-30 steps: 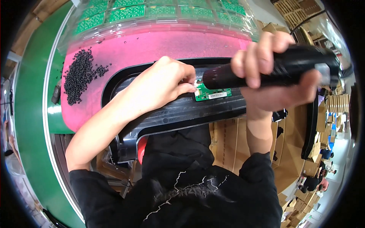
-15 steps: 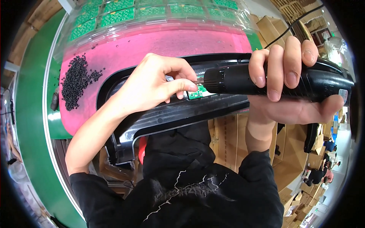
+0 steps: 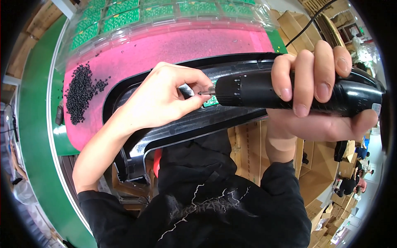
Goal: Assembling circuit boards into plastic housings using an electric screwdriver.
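In my right hand (image 3: 316, 93) is a black electric screwdriver (image 3: 256, 89), lying nearly level with its nose toward the left. My left hand (image 3: 165, 93) is closed, thumb and forefinger pinched at the tip of its metal bit (image 3: 211, 90). Anything tiny between those fingertips is hidden. Beneath them, a small green circuit board (image 3: 211, 101) sits inside a long black plastic housing (image 3: 178, 128), partly covered by the screwdriver. The housing spans the near edge of the pink mat and reaches over my lap.
A heap of small black screws (image 3: 79, 93) lies on the pink mat (image 3: 165, 48) at the left. Clear plastic trays of green circuit boards (image 3: 120, 21) stand at the back. Cardboard boxes (image 3: 318, 165) are at the right, with a black cable (image 3: 310, 22) above.
The screwdriver's nose and my left fingertips have shifted slightly left. More of the green board is now covered by the screwdriver. My view has also moved a little.
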The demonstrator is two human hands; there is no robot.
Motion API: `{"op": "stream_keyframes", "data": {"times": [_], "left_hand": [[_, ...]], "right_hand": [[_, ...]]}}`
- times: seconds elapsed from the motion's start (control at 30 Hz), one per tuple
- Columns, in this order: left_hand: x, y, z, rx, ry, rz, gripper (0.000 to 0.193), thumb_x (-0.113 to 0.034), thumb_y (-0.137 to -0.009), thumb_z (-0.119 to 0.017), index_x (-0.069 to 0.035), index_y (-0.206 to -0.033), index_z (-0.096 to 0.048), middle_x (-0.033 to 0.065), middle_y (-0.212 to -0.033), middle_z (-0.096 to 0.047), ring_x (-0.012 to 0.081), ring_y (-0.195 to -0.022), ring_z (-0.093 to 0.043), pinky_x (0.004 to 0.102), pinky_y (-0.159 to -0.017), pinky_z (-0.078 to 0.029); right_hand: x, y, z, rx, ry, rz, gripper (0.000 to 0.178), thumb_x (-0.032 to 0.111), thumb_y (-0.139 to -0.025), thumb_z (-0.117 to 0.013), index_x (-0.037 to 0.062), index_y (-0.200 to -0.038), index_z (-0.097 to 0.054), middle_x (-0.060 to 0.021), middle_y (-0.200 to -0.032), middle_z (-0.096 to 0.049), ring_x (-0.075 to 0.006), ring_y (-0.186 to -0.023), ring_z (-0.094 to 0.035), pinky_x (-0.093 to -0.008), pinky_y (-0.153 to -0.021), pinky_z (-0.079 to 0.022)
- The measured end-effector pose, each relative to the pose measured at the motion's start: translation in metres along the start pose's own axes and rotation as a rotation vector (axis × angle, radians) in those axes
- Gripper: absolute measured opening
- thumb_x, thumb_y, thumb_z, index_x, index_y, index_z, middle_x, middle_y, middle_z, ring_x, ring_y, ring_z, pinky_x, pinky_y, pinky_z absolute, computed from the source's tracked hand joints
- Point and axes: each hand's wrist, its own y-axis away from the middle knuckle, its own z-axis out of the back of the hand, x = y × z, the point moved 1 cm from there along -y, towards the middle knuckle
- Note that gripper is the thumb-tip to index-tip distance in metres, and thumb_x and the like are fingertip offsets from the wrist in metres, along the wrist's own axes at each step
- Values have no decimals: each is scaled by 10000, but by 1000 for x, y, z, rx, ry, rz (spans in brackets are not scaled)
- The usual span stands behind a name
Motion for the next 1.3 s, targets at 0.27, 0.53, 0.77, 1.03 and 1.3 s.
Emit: {"op": "stream_keyframes", "data": {"times": [0.27,0.53,0.77,1.03,1.3], "left_hand": [[7,-3,-2,-126,-177,93,128,-102,-870,-664,15,-921,-675,98,-774,-693,162,-679,-669,288,-572,-513],[6,-5,-1,-107,-219,91,168,-88,-869,-631,23,-993,-650,146,-860,-686,226,-708,-673,304,-591,-513],[12,-4,-2,-200,-256,-63,139,-82,-851,-619,43,-909,-639,177,-760,-645,316,-697,-649,381,-663,-510],[17,-3,-1,-6,-234,-24,134,-52,-782,-682,20,-887,-638,153,-801,-657,290,-748,-664,368,-672,-519],[6,-5,-3,-3,-36,-145,123,-31,-819,-703,4,-933,-675,72,-772,-648,146,-667,-617,266,-554,-465]], "right_hand": [[-23,16,15,143,23,-243,671,651,-840,-595,46,-1096,-460,-48,-833,-552,-118,-558,-574,-293,-571,-479],[-33,20,9,35,128,-338,672,653,-825,-609,33,-1030,-451,-61,-784,-536,-115,-525,-538,-272,-534,-448],[-34,3,0,216,269,-617,760,656,-721,-742,22,-1027,-455,-57,-772,-528,-110,-560,-518,-241,-502,-421],[-34,16,7,190,169,-278,733,662,-780,-676,21,-1077,-482,-55,-810,-553,-138,-570,-565,-295,-565,-475],[-5,6,6,128,138,9,664,641,-758,-693,79,-1056,-501,4,-787,-527,-94,-512,-538,-280,-537,-470]]}}
